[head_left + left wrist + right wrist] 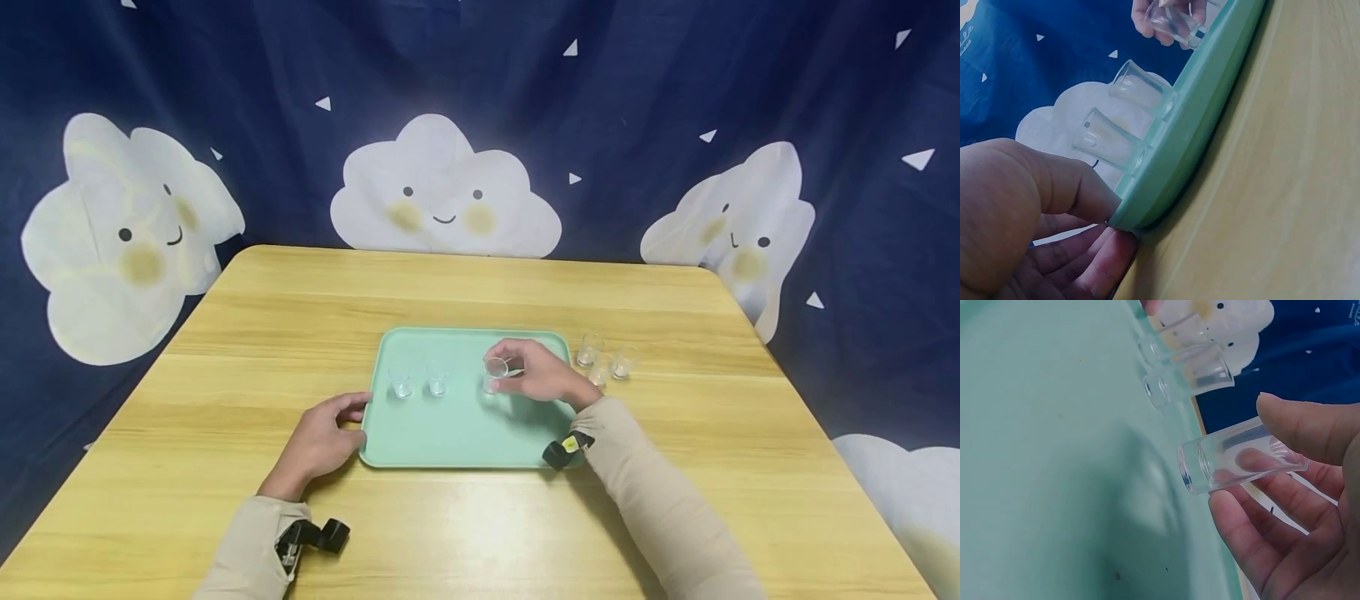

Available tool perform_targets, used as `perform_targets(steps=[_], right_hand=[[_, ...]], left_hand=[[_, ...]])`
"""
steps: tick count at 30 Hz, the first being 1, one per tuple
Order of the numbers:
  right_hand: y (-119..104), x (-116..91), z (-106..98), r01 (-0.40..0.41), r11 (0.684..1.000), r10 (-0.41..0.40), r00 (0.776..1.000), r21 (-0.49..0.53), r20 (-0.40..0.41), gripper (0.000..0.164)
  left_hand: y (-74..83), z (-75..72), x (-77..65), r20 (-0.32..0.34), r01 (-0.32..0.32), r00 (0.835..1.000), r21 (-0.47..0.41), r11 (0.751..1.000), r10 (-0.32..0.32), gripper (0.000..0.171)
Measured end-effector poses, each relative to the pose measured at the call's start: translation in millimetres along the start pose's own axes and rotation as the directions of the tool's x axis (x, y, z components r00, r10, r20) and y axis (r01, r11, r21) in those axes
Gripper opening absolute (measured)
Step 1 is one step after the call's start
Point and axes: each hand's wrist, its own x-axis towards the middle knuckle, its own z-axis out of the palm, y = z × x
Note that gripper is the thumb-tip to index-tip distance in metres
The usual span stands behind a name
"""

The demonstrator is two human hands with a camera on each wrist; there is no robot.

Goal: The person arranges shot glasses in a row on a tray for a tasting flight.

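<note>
A clear shot glass point(1241, 456) is held between the thumb and fingers of my right hand point(536, 371), its thick base low over the right half of the mint-green tray point(457, 437). Two more shot glasses, one point(402, 383) left of the other point(437, 381), stand upright on the tray's left half. At the tray's left edge, my left hand point(322, 437) pinches the rim; the left wrist view shows the thumb point(1079, 187) at the rim and fingers lower down by the table.
Several clear shot glasses point(621, 363) stand on the wooden table point(480, 292), just right of the tray and close to my right wrist. A dark blue curtain point(480, 67) with white clouds hangs behind the table. Each sleeve carries a small black camera point(333, 535) at the wrist.
</note>
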Motion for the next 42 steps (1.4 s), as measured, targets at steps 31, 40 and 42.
perform_targets(steps=[31,40,42], right_hand=[[-2.4,30.3,26.2,0.012,0.998,-0.011,1.0,-0.065,0.013,0.033],[-5.0,31.6,25.7,0.008,0.997,-0.007,1.0,-0.072,0.015,0.035],[-5.3,31.5,26.1,0.008,0.997,-0.007,1.0,-0.071,0.023,0.035]], left_hand=[[0.1,0.3,-0.9,-0.008,-0.024,1.0,0.027,0.999,0.024,0.057],[2.1,-0.7,-0.1,0.005,-0.006,1.0,-0.006,1.0,0.006,0.057],[2.1,-0.8,-0.8,0.008,-0.004,1.0,-0.003,1.0,0.004,0.057]])
